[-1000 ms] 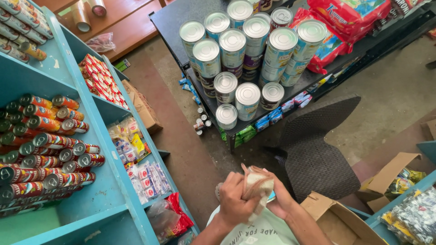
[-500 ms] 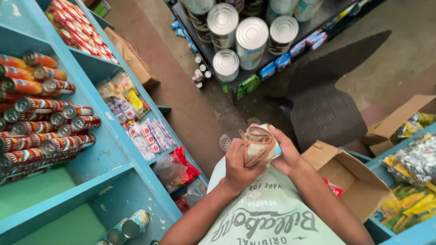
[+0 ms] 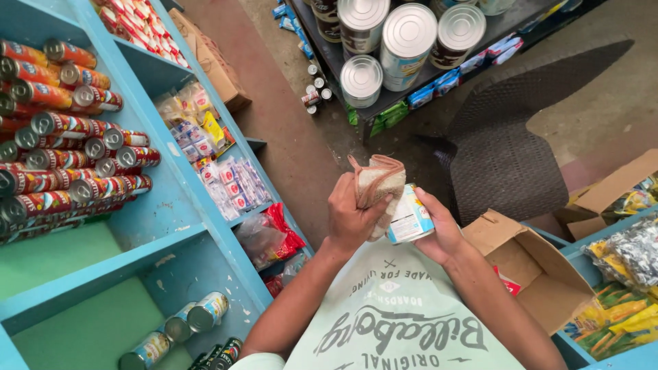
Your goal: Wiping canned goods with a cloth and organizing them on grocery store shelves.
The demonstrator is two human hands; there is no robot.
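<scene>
**Cloth on the can, held up in front of the chest**

Since a moment ago the view has dropped and swung to the left. More of the blue shelf (image 3: 205, 226) shows now, and the stacked red cans (image 3: 75, 157) on it look bigger. The hands have come up a little higher and sit nearer the middle. It looks like the wiping of the can is still going on and is not finished.

The left hand (image 3: 349, 216) is closed around a folded tan cloth (image 3: 377, 181). It presses the cloth against the side and top of the small can (image 3: 410, 218). Part of the cloth sticks up above the fingers.

The right hand (image 3: 442, 229) grips the can from the other side, with the fingers wrapped around its label. The can is in the air between both hands, just above an open cardboard box (image 3: 531, 274).

The can is tipped. Its long axis runs from the upper left, under the cloth, down to the lower right. The lower end faces the right palm.
</scene>
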